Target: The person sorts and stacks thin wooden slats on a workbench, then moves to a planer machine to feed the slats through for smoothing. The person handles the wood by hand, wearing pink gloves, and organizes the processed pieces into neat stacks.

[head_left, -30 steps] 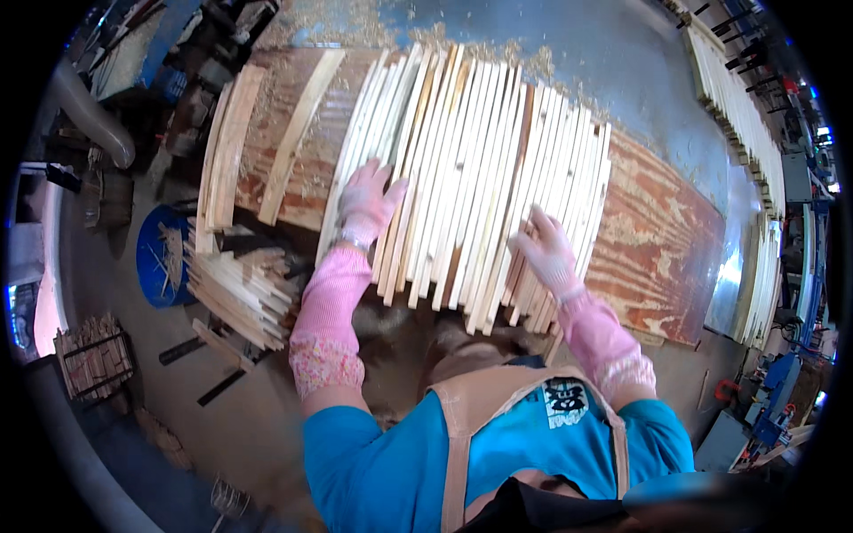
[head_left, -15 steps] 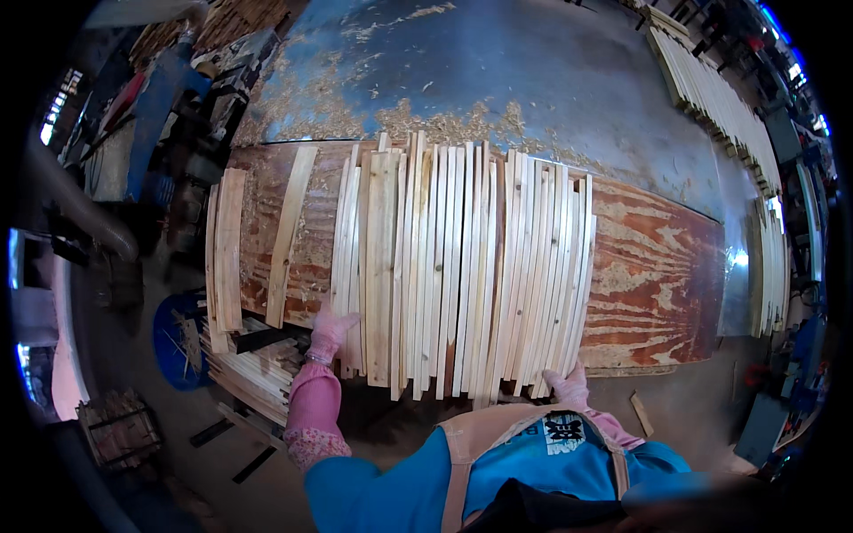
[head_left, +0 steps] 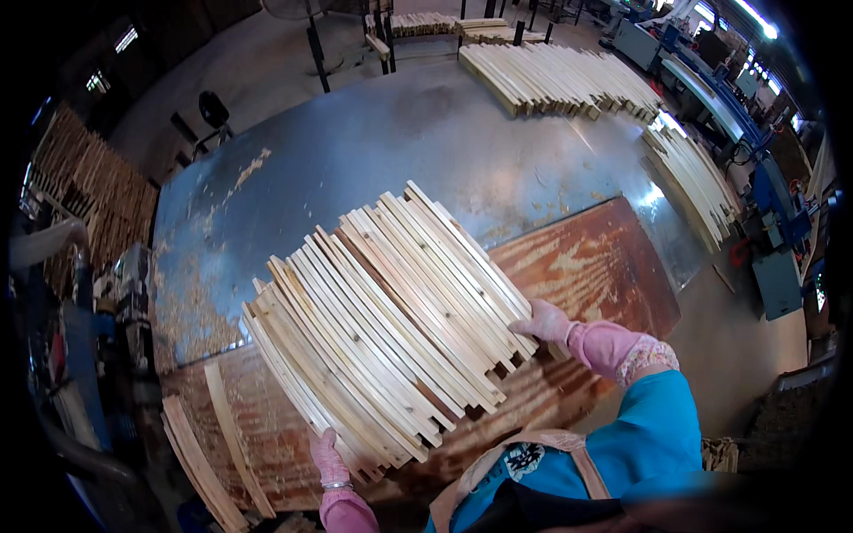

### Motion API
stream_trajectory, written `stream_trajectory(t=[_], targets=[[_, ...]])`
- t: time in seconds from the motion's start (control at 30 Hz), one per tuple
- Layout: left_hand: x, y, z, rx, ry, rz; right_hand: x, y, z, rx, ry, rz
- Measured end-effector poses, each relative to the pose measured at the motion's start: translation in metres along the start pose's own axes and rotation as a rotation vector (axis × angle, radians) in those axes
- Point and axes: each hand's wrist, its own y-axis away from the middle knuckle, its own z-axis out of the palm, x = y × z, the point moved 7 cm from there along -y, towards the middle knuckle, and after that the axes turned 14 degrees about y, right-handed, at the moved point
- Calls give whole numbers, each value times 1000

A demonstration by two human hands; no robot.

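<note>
Close in front of the person's blue shirt (head_left: 657, 413), the gloved left hand (head_left: 330, 459) and right hand (head_left: 546, 322) are clamped on opposite outer edges of a broad row of pale wooden strips (head_left: 391, 329), squeezing it between them. Half a second ago the row's far ends barely passed the edge of the plywood board (head_left: 613, 275); now they reach well across the sheet-metal tabletop (head_left: 355, 142), so the strips appear to be handled as one batch. Whether they are fully lifted, I cannot tell. A loose slat (head_left: 235, 435) lies left of them on the board. Beyond, shavings (head_left: 200, 311) litter the metal. Farther off stand stacked brown lumber (head_left: 93, 191) at left, another pale strip row (head_left: 560, 80), and blue machinery (head_left: 782, 204) at right.
</note>
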Motion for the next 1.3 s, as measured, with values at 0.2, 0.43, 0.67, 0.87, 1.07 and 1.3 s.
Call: stream_trajectory(t=[0.2, 0.43, 0.67, 0.87, 1.07, 1.3], targets=[[32, -137, 215, -124, 166, -248, -16, -236, -145, 70, 180, 11], [19, -384, 483, -365, -126, 12, -30, -436, -318, 368, 539, 142], [12, -511, 666, -660, -86, 434, -10, -415, -339, 997, 717, -68], [-53, -418, 605, -623, 332, 37, -26, -240, -194, 508, 504, -390], [-25, -152, 425, -690, -711, 60, -37, -57, -18, 244, 684, -650], [31, 163, 220, -143, -948, 218, -42, 6, 57, 226, 701, -707]])
